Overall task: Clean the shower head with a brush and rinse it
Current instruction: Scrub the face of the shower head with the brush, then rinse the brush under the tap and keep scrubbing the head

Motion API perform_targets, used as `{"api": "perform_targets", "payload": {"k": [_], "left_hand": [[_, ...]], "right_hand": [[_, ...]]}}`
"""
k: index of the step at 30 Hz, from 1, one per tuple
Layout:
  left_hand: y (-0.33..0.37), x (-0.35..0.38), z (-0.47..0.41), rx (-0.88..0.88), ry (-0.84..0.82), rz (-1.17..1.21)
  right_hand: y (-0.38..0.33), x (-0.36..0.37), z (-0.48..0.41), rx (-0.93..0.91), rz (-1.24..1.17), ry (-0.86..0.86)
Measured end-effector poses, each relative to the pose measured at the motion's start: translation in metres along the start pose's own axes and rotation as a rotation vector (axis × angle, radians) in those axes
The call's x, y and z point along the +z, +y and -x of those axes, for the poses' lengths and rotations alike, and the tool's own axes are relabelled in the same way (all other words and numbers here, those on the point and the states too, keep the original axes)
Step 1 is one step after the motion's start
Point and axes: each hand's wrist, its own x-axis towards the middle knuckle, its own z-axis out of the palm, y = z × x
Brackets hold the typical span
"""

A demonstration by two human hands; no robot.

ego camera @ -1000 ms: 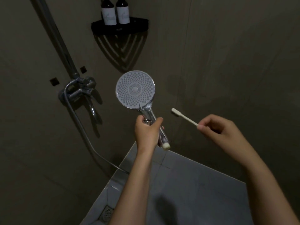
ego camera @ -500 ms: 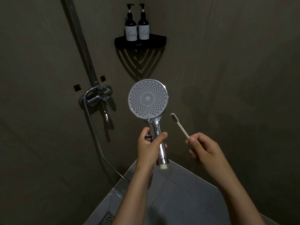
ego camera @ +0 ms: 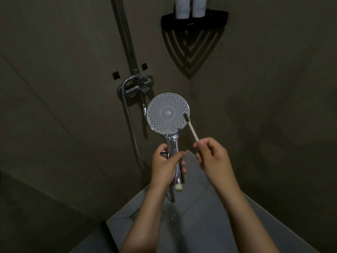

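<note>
Moved brush (ego camera: 192, 129) up against right edge of shower head (ego camera: 166, 114) face; gripping its handle in left hand (ego camera: 166, 165), pinching brush stem in right hand (ego camera: 212, 157). Scrub short firm circles across nozzles.

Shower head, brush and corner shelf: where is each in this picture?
shower head (ego camera: 167, 114), head view, centre of its round nozzle face.
brush (ego camera: 193, 131), head view, middle of its pale handle.
corner shelf (ego camera: 193, 22), head view, its black front rim.

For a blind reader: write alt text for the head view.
The left hand grips a shower head by its handle while the right hand holds a toothbrush, bristles at the face's right edge. Behind are a tap and a shelf with bottles.
</note>
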Motion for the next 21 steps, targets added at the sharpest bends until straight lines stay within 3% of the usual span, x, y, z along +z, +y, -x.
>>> {"api": "perform_targets", "payload": {"k": [11,17,21], "left_hand": [[-0.034,-0.048,-0.042,-0.051,0.089,-0.105],[-0.071,-0.075,-0.092,-0.128,0.145,-0.115],[-0.101,-0.098,-0.134,-0.205,0.088,-0.175]], "right_hand": [[0.053,0.049,-0.037,0.114,-0.094,-0.067],[0.093,0.088,-0.074,0.316,-0.239,-0.194],[0.121,0.125,-0.111,0.382,-0.319,-0.217]]}}
